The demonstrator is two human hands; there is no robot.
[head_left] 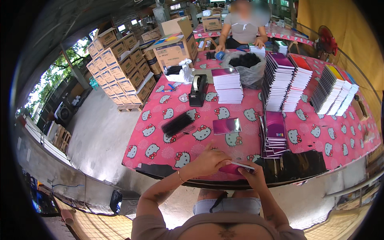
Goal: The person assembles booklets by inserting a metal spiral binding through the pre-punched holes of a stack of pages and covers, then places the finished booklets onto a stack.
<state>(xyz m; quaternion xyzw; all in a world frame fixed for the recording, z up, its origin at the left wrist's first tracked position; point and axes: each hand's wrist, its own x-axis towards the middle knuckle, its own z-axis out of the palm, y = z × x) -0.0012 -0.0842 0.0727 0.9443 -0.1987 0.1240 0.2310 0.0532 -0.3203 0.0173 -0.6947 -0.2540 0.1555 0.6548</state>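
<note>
Head view: both hands meet at near table edge on one small pink spiral notebook (pixel 236 167). Left hand (pixel 210 160) curled over its left end, fingers closed on it; right hand (pixel 251 174) grips its right end from below, thumb on cover. Notebook sits just over the near rim of the table (pixel 160 156), which has a pink cat-print cloth. Just right of the hands, a leaning stack of purple notebooks (pixel 274 134). Single pink notebook (pixel 226 126) lies flat farther in, left of that stack. Black binding combs (pixel 178 123) left of it, near left edge. Black tape dispenser (pixel 198 90) farther back, beside a squared pile of white-edged notebooks (pixel 227 85). Tall notebook stacks (pixel 286 80) far right, more fanned stacks (pixel 334 90) beyond those. Grey plastic bag of black coils (pixel 245 66) behind the piles. Another person (pixel 244 28) sits at far end, hands on table. Cardboard cartons (pixel 120 64) stacked on floor far left
</note>
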